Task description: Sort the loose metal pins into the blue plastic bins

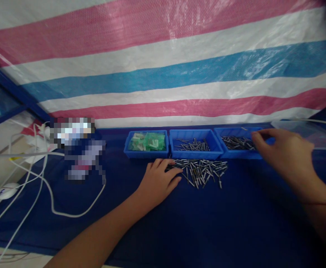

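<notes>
Silver blind rivets (198, 171) lie in a loose pile on the dark blue table, in front of the blue bins. My left hand (160, 178) rests at the pile's left edge, its fingers apart and touching the rivets there. Over the right bin (238, 153), my right hand (288, 150) is raised with thumb and forefinger brought together. Whether anything is between those fingertips I cannot make out. Just left of them, a single small rivet (244, 128) shows apart from the hand, near the bin's back wall. Darker rivets (237, 143) fill part of that bin.
The middle blue bin (195, 153) holds more rivets; the left bin (146, 154) has green-and-clear packets (152, 141). White cables (68, 215) loop across the table's left side near blurred-out items (86, 160). A striped plastic sheet (163, 78) hangs behind the bins.
</notes>
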`<state>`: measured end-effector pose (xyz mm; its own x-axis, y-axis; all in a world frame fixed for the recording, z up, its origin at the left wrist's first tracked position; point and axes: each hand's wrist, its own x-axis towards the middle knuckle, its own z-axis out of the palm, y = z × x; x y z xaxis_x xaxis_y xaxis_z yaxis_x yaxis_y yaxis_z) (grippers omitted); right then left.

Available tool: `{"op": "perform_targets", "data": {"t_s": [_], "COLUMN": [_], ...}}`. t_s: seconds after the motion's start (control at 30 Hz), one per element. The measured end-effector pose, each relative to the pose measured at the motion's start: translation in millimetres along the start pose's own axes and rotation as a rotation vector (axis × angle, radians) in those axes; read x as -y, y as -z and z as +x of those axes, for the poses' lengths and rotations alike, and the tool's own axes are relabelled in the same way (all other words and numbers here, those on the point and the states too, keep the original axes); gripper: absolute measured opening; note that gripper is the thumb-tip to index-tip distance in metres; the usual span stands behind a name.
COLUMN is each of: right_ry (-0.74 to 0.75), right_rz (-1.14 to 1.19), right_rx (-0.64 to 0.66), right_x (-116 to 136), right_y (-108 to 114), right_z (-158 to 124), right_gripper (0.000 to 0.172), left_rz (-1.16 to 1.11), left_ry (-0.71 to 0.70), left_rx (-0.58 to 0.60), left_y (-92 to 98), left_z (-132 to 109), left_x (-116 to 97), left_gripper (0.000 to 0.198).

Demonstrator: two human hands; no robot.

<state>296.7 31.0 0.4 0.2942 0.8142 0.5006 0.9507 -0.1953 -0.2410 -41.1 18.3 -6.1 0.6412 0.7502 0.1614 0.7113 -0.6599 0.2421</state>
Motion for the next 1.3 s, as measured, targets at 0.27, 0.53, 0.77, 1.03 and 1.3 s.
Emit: {"op": "perform_targets", "data": {"t_s": [0.27,0.53,0.77,1.03,1.3], "right_ry": [0.254,0.6,0.727,0.662,0.552], "right_rz": [0.137,0.413,0.46,0.602,0.836], "right_rx": [-0.046,0.066,0.249,0.318,0.387], "right_x": [44.4,89.4,97.8,105.2,107.8], "right_y": [2.4,-3.3,-0.8,1.8,5.4], "right_z": [-22.3,-59.4,-67.9,-71.7,-73.4], "right_gripper": [0.023,0.013,0.011,0.012,0.009], "left_rz": [0.04,0.053,-0.09,-0.571,-0.608], "left_ry": [-0.056,-0.117,-0.143,-0.011,0.0], "left_rx": [0.042,0.003,-0.063,-0.262,-0.221], "left_y": [2.2,-3.0,-10.2,-10.4,-11.7], "left_z": [3.7,4.2,4.6,6.8,4.8], "left_x": [5.3,3.5,1.6,-8.5,-16.4], "left_gripper": [0.024,0.024,0.025,0.019,0.017]}}
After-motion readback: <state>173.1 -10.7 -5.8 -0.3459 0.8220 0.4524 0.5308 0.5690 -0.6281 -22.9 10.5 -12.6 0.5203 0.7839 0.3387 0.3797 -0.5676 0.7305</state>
